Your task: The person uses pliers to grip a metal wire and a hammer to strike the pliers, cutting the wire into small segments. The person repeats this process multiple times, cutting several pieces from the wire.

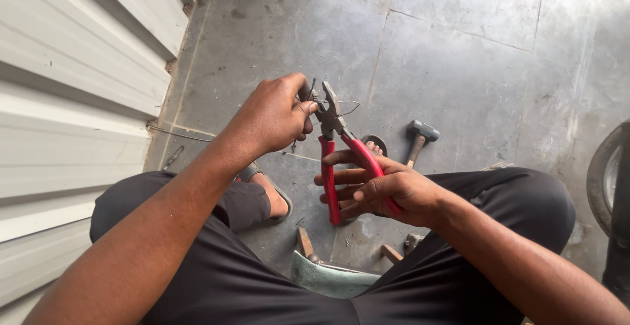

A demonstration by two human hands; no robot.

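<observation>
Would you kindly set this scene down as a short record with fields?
Setting: grey tiled floor beside a corrugated metal shutter
Right hand: grips the red-handled pliers
Pliers jaws: parted, at a thin wire
Left hand: closed on a small metal piece at the jaws; its kind unclear
On floor: hammer, wooden handles near the feet
Right edge: part of a wheel
</observation>
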